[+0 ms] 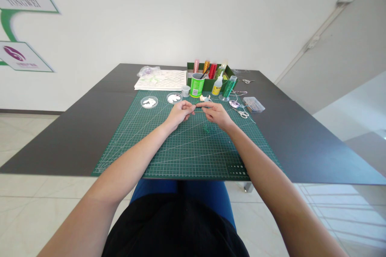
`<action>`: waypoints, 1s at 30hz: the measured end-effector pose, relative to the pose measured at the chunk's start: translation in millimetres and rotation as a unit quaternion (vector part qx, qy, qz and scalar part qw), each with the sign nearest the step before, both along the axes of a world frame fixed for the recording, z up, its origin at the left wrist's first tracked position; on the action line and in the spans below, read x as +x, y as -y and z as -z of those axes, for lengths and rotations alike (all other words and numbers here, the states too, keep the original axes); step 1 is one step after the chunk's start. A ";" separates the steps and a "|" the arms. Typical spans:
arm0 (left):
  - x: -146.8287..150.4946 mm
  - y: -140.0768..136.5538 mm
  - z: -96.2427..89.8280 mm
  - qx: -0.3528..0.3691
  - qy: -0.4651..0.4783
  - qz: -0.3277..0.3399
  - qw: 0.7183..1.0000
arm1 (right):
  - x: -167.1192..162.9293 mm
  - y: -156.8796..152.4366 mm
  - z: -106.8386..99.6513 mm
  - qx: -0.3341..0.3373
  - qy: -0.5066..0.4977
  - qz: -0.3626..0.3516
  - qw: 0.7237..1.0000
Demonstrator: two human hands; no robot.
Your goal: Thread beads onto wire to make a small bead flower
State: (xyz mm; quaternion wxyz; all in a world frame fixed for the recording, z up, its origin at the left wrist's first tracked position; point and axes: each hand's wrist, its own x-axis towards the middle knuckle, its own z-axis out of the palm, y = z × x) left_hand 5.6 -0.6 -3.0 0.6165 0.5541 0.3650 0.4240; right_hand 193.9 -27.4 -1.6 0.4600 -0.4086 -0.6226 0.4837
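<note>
Strand (pixel 199 111), thin: between left hand (pixel 181 114) and right hand (pixel 217 115), above green cutting mat (pixel 187 148) on dark worktop (pixel 75 132). Left grip: pinching strand. Right grip: index finger (pixel 205 105) extended; whether pinching, not discernible.

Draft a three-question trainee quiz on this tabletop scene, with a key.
1. True or false: the right hand is gripping white-handled metal scissors.

2. Which of these stands nearest the bright-green cylindrical container?
(a) clear rectangular plastic box
(b) white plastic bottle with yellow label
(c) white-handled metal scissors

3. How many clear round dishes holding white pieces sit on the green gridded cutting mat?

Key: 1 false; 2 b; 3 two.
</note>
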 end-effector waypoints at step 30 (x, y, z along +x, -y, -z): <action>-0.6 -1.1 0.2 0.019 -0.029 -0.002 0.999 | 0.8 -2.3 3.4 -0.002 -0.002 -0.006 1.000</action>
